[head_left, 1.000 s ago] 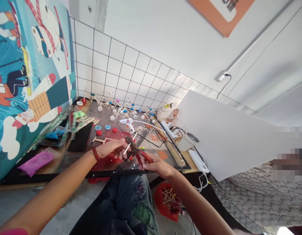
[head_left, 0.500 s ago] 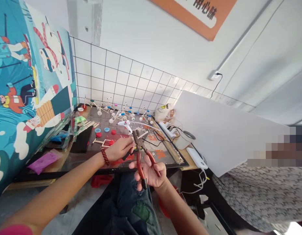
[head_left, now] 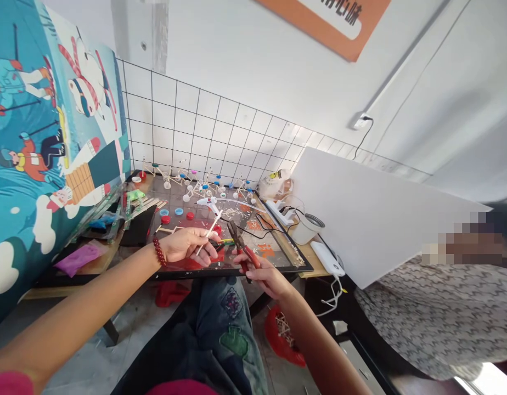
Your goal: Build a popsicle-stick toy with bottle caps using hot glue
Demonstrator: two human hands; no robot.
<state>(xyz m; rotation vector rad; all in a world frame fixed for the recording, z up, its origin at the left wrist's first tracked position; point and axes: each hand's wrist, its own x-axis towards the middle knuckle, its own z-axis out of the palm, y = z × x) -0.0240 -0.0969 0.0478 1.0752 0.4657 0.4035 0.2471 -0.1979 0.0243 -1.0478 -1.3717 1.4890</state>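
My left hand [head_left: 188,246], with a red bead bracelet at the wrist, pinches a thin white stick [head_left: 213,224] that slants up and away. My right hand [head_left: 266,274] is wrapped round the red handles of a pair of pliers [head_left: 247,252]. The dark jaws point away from me, a little right of the stick and apart from it. Beyond my left hand a white glue gun [head_left: 208,204] lies on the table. Red caps [head_left: 190,215] and a light blue cap [head_left: 179,212] lie nearby, left of the glue gun.
Small stick-and-cap models [head_left: 204,186] stand along the back by a black wire grid [head_left: 187,118]. A power strip [head_left: 279,213] and a grey-white tub [head_left: 308,227] are on the right. A red basin [head_left: 281,343] holds sticks on the floor. A person in a patterned top [head_left: 434,312] sits right.
The pliers' handles have come together and the tool has dropped lower, apart from my left hand. My left hand has turned and moved slightly left, and the white stick now shows clearly in it.
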